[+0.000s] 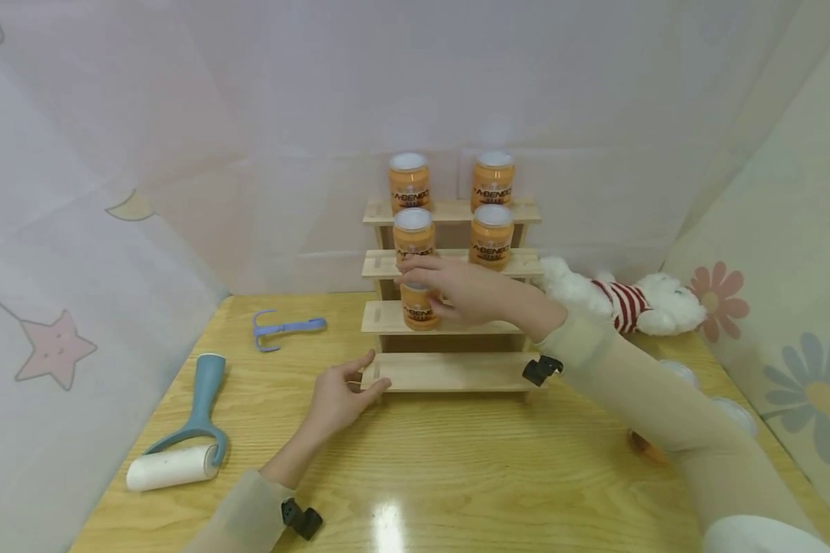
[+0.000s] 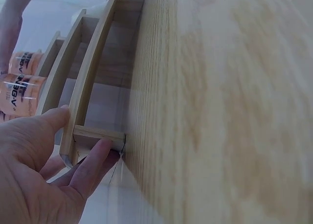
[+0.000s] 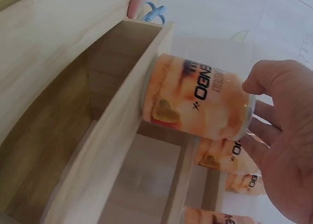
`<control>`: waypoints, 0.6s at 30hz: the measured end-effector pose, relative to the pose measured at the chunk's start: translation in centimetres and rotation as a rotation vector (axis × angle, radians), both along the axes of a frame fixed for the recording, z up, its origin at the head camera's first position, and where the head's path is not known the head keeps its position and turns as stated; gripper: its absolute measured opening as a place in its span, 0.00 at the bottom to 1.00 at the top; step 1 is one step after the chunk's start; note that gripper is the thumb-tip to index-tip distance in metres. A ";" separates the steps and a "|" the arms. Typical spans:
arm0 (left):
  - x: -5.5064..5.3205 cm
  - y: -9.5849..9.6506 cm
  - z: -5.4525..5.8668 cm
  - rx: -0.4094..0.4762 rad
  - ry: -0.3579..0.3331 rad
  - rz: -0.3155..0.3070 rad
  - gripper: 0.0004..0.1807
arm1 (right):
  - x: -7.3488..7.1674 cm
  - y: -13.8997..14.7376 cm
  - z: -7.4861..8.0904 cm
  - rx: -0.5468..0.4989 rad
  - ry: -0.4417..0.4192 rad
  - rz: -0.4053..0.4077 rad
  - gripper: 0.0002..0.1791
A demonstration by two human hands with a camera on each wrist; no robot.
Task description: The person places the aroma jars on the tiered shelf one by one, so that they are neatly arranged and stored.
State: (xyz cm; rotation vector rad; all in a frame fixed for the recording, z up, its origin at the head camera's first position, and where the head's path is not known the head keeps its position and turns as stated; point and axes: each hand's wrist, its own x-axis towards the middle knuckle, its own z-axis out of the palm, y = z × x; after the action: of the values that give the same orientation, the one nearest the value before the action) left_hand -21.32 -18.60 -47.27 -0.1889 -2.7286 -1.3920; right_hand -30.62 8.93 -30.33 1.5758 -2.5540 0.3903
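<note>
A four-tier wooden shelf (image 1: 449, 374) stands at the back middle of the table. My right hand (image 1: 466, 288) is at the top of an orange can (image 3: 195, 97) on the second tier from the bottom, thumb and fingers around its lid end. In the right wrist view, that can stands on the tier's board. Two orange cans with white lids, a left can (image 1: 410, 184) and a right can (image 1: 493, 184), stand on the top tier. Two more occupy the tier below. My left hand (image 1: 339, 392) holds the left end of the bottom tier between thumb and fingers.
Left on the table lie a blue-handled lint roller (image 1: 180, 465) and a blue pronged piece (image 1: 287, 326). A white plush toy (image 1: 664, 303) in red stripes lies right of the shelf. Beneath my right arm, more cans (image 1: 733, 415) are partly hidden. Printed cloth walls enclose the table.
</note>
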 end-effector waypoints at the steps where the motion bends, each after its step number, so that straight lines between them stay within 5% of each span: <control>1: 0.0 0.0 0.0 -0.001 0.002 0.000 0.35 | 0.1 0.2 0.2 -0.012 -0.003 0.005 0.31; 12: 0.0 -0.5 -0.1 -0.018 0.004 0.011 0.36 | 1.2 3.7 2.9 -0.059 0.108 0.025 0.31; 18: 0.1 -0.6 -0.2 -0.011 0.007 0.004 0.36 | 1.9 6.8 3.5 -0.063 0.126 -0.033 0.30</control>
State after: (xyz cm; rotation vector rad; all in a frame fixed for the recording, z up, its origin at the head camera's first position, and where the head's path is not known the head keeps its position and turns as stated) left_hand -21.20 -19.17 -47.47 -0.1888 -2.7298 -1.3736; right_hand -28.77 15.72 -26.84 1.4856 -2.4456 0.3524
